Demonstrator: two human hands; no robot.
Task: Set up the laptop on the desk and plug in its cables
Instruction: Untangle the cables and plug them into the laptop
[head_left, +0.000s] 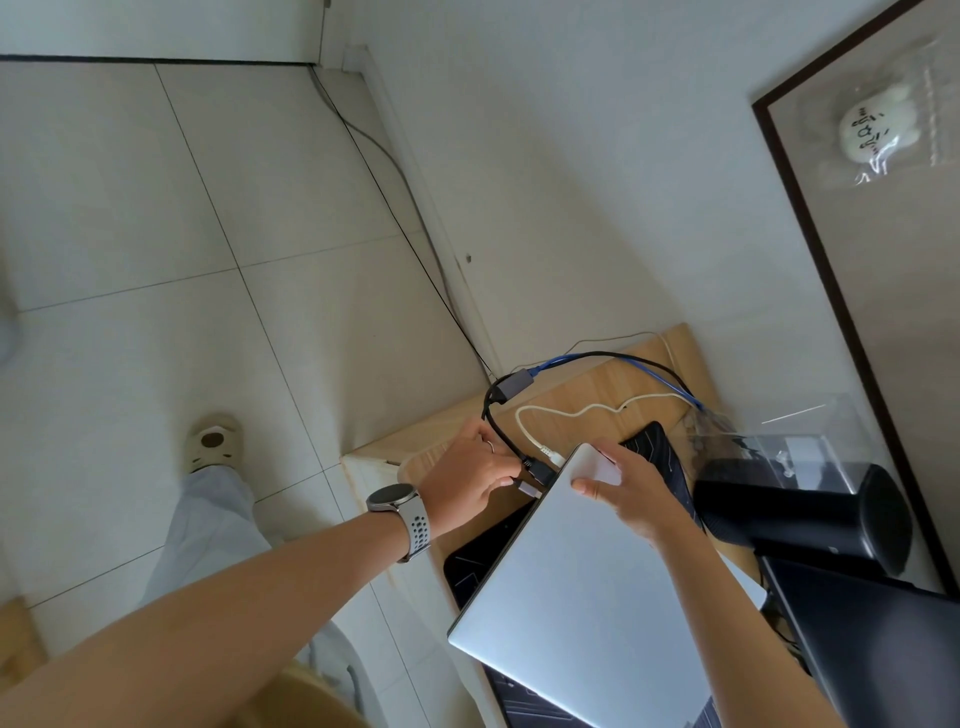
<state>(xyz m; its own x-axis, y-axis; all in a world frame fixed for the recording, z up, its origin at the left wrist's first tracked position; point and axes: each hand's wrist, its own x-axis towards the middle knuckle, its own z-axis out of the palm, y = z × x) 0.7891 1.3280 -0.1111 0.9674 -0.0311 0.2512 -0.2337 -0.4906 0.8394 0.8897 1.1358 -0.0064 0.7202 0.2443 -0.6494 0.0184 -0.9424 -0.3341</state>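
The closed silver laptop (587, 587) is laid lid-up on a dark patterned desk mat (660, 447) on the wooden counter (587, 395), near the counter's corner, so that its port edge is turned toward the cables. The laptop's far corner is pressed down by the right hand (631, 486), whose fingers are laid fairly straight over the lid; this is judged to be done so that the machine is kept steady against the push of a plug. A black cable (501, 441) is pinched by the curled fingers of the left hand (467, 480) just behind its connector, which is held at the laptop's edge; whether the plug is fully seated cannot be told. The black cable is led back to a small grey adapter (514, 387), into which a blue cable (623, 364) is run. A white cable (576, 413) is laid loosely across the counter with its end just beside the same edge, presumably kept within reach for plugging. A black cylindrical device (810, 514) is stood beside the mat, clear of the working edge.
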